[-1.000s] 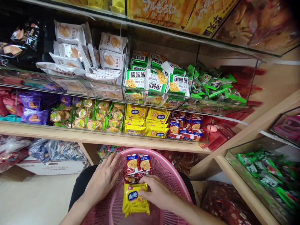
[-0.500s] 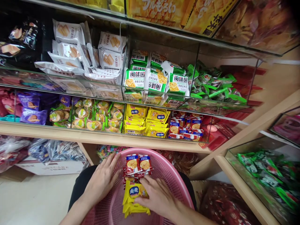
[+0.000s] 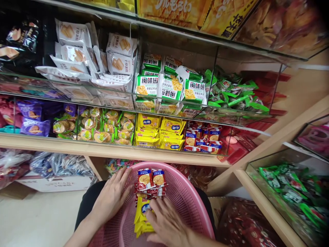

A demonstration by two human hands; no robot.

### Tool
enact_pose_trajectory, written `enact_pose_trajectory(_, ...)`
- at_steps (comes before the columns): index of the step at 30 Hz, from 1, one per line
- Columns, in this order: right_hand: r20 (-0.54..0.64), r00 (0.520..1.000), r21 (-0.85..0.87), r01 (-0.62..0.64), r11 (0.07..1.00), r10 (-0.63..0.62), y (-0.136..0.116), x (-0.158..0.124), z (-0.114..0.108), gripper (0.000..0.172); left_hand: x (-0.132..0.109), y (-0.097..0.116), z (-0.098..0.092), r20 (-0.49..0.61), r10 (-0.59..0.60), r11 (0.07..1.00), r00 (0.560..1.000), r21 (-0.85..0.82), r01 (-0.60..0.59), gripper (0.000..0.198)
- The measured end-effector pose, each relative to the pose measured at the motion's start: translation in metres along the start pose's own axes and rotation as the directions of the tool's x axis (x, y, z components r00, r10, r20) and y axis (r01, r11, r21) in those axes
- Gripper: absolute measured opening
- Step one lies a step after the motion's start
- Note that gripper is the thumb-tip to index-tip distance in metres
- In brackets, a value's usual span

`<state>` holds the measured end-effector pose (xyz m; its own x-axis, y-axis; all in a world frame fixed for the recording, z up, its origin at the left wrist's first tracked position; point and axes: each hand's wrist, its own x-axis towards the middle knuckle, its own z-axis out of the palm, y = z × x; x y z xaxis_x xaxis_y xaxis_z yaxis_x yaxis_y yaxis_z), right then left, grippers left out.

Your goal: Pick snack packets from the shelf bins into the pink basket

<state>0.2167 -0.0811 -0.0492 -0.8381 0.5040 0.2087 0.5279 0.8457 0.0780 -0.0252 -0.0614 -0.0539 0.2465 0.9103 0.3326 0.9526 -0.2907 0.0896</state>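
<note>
A pink plastic basket (image 3: 196, 202) with perforated walls stands between the knees. Inside it, red-and-blue cookie packets (image 3: 145, 179) are stacked in the upper part. Yellow biscuit packets (image 3: 140, 219) lie just below them, partly covered by my right hand (image 3: 167, 219), whose fingers and thumb are curled over their right side. My left hand (image 3: 114, 195) rests at the basket's left rim, fingers stretched out beside the red packets and holding nothing.
Ahead, a glass-fronted shelf (image 3: 113, 151) holds yellow biscuit packets (image 3: 171, 135), red-and-blue packets (image 3: 203, 139), round cookies (image 3: 102, 127) and white-and-green packets (image 3: 169, 87). A bin of green-wrapped sweets (image 3: 295, 188) is at right. A large dark red bag (image 3: 246, 223) lies on the floor.
My right hand has shifted left and slightly down over the yellow biscuit packets, covering more of them. The left hand stays at the basket rim.
</note>
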Motion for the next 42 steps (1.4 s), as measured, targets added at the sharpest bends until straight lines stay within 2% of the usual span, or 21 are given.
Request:
enact_pose_trajectory(6,0.001,1.0,-0.066,-0.03,0.997,0.03,0.001,0.006,-0.002,0.042,-0.001,-0.001,0.001,-0.014,-0.002,1.0,1.0,-0.01,0.002,0.052)
enact_pose_trajectory(10,-0.042,0.997,-0.081,-0.067,0.995,0.063,0.0,0.006,0.001,0.029,-0.001,0.0,0.001,-0.007,0.004,1.0,1.0,-0.003,-0.004,0.053)
enact_pose_trajectory(13,-0.083,0.993,-0.066,-0.085,0.994,0.08,-0.001,0.006,0.009,0.035,-0.001,-0.001,0.001,-0.013,0.008,1.0,1.0,0.002,-0.008,0.053)
enact_pose_trajectory(16,-0.079,0.994,-0.059,-0.076,0.995,0.071,-0.002,0.006,0.018,0.05,-0.002,-0.002,0.003,-0.022,0.01,1.0,1.0,0.008,-0.01,0.053)
enact_pose_trajectory(18,-0.068,0.995,-0.059,-0.082,0.995,0.078,-0.003,0.006,0.018,0.051,-0.003,-0.003,0.004,-0.033,0.01,1.0,0.999,0.002,-0.01,0.053)
enact_pose_trajectory(20,-0.088,0.994,-0.025,-0.072,0.997,0.07,-0.003,0.007,0.01,0.049,-0.003,-0.004,0.005,-0.052,0.009,1.0,0.999,-0.016,-0.01,0.053)
enact_pose_trajectory(22,-0.146,0.988,0.036,-0.049,0.998,0.054,0.001,0.012,-0.01,0.041,-0.002,-0.004,0.005,-0.06,0.01,0.999,0.998,-0.035,-0.012,0.053)
enact_pose_trajectory(25,-0.284,0.955,0.102,-0.061,0.993,0.088,0.02,0.024,-0.055,0.019,-0.001,-0.004,0.006,-0.044,-0.001,0.999,0.999,-0.047,-0.001,0.053)
enact_pose_trajectory(28,-0.414,0.896,0.061,-0.151,0.987,0.162,0.058,0.041,-0.096,0.018,-0.001,-0.005,0.007,-0.034,-0.007,0.999,0.999,-0.038,0.006,0.052)
enact_pose_trajectory(30,-0.479,0.858,-0.024,-0.226,0.974,0.187,0.087,0.052,-0.113,0.019,-0.002,-0.005,0.008,-0.034,-0.008,1.0,0.999,-0.022,0.007,0.052)
enact_pose_trajectory(32,-0.499,0.845,-0.117,-0.288,0.95,0.195,0.114,0.063,-0.122,0.025,-0.002,-0.006,0.008,-0.034,-0.009,1.0,0.999,-0.006,0.009,0.052)
enact_pose_trajectory(35,-0.465,0.862,-0.221,-0.335,0.916,0.203,0.142,0.08,-0.125,0.037,-0.003,-0.006,0.009,-0.034,-0.009,1.0,0.999,0.002,0.009,0.051)
enact_pose_trajectory(38,-0.409,0.883,-0.274,-0.359,0.892,0.23,0.153,0.095,-0.122,0.043,-0.003,-0.006,0.008,-0.033,-0.017,1.0,0.999,-0.002,0.017,0.052)
enact_pose_trajectory(42,-0.392,0.879,-0.283,-0.396,0.874,0.272,0.154,0.105,-0.119,0.047,-0.002,-0.006,0.009,-0.049,-0.018,1.0,0.999,-0.016,0.017,0.052)
